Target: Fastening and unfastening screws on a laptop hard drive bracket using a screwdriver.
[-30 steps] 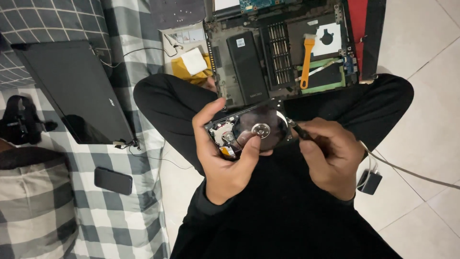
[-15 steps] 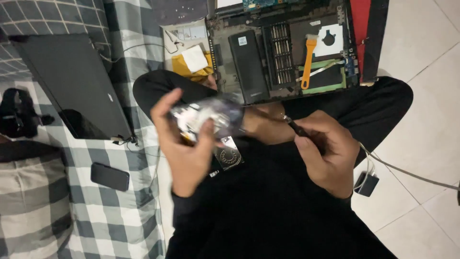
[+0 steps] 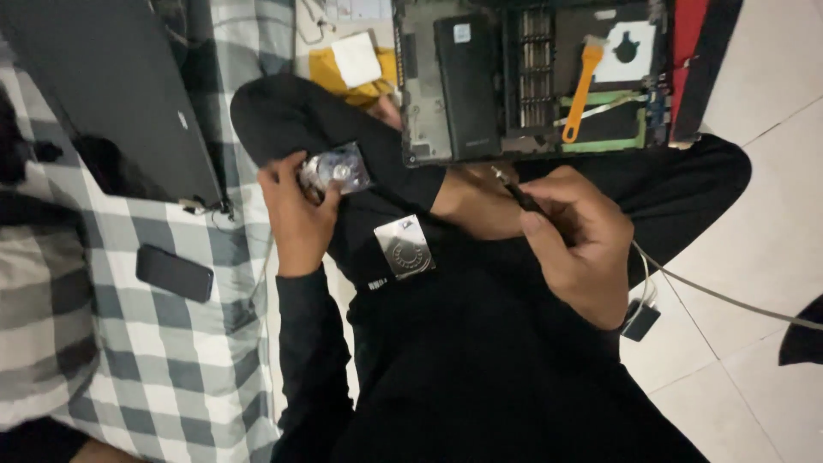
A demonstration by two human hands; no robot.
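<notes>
My left hand point(image 3: 296, 214) grips an opened hard drive point(image 3: 336, 169) with a shiny platter, held out to the left over my crossed leg. A silver metal cover plate point(image 3: 405, 247) lies on my black trousers between my hands. A thin dark screwdriver point(image 3: 514, 190) sits in my right hand point(image 3: 576, 240), its tip pointing up and left. Ahead on the floor lies an opened laptop base point(image 3: 531, 77) with an orange brush point(image 3: 579, 82) resting on it.
A dark laptop lid point(image 3: 111, 94) leans on the checked blanket point(image 3: 154, 343) at left, with a black phone point(image 3: 174, 273) beside it. A yellow cloth with a white pad point(image 3: 356, 62) lies near the laptop. A grey cable and small black adapter point(image 3: 639, 320) trail right on the tiles.
My left hand has carried the hard drive from the middle of my lap out to the left. The silver cover plate has been left lying on my trousers. My right hand stays with the screwdriver.
</notes>
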